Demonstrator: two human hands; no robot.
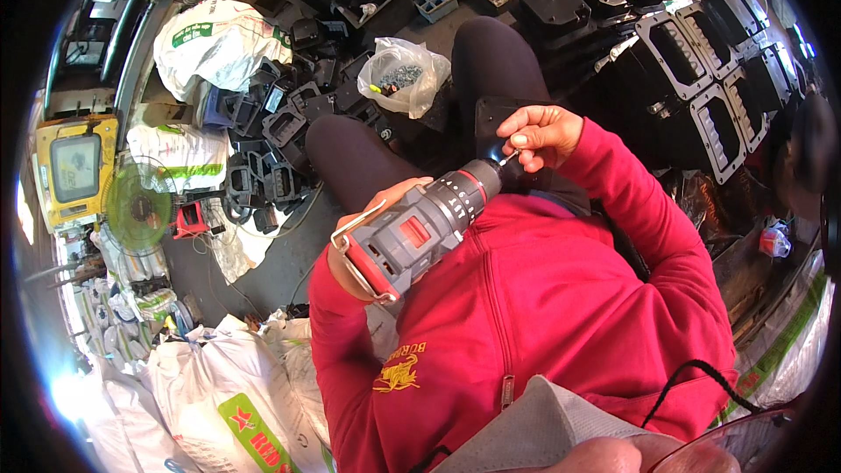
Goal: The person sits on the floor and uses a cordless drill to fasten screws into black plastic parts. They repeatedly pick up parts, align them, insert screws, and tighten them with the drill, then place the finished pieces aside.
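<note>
Power drill [403, 243]: qty 1, grey/black w/ red trim, in front of the wearer's red jacket [561, 298], chuck end angled up toward R side. L hand [383, 196]: qty 1, wrapped round drill, partly hidden by it. R hand [545, 134]: qty 1, thumb + fingers pinching small metal piece [508, 158] right at chuck tip; type of piece too small to tell.

Clear plastic bag [427, 86]: qty 1, mouth open, small metal hardware [399, 77] inside, too many to count; stands btwn the knees, just beyond. Black covers [552, 4]: approx. 3, upper R. Grey-edged frames [670, 57]: at least 4, far R. Black parts heap [285, 127]: uncounted, L of bag. Fan [138, 206]: qty 1. Yellow-framed display unit [74, 166]: qty 1.

Edges/room: bare grey floor [197, 276] shows L of drill; heap edge + white sacks [206, 377] hem it in. R elbow well apart from frames.
</note>
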